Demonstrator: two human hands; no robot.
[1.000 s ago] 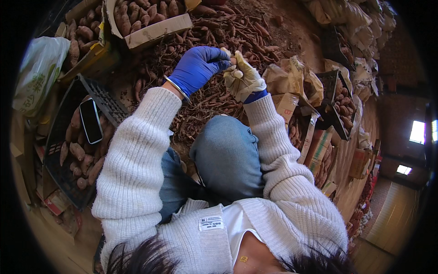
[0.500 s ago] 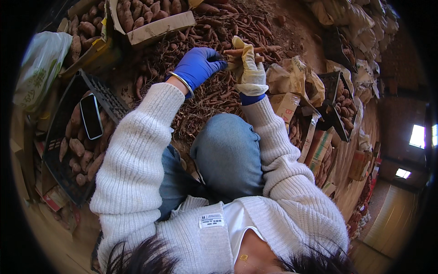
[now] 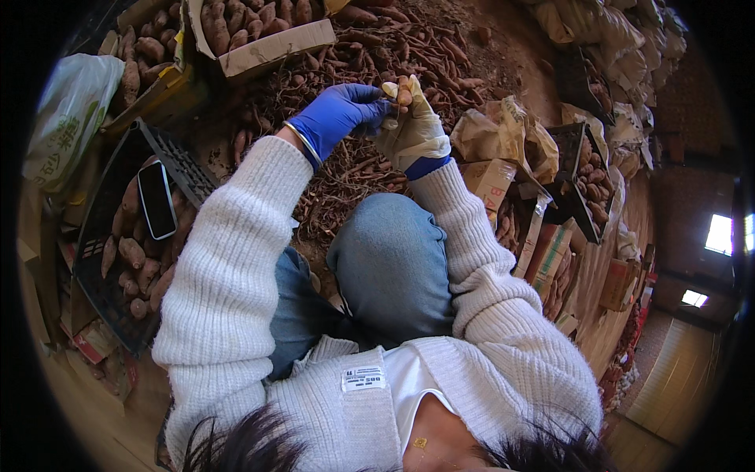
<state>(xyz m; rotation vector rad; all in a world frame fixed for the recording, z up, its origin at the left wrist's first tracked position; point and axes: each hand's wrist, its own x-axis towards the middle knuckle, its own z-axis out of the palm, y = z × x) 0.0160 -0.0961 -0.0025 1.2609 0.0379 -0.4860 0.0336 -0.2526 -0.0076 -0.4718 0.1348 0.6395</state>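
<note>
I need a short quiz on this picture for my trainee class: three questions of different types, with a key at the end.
1. Multiple choice: which colour is the glove on the left hand?
a) red
b) blue
c) green

2. True or false: the phone lies on top of sweet potatoes in the black crate.

3. Short answer: what is the right hand holding?

Key:
1. b
2. True
3. A small brown tuber
</note>
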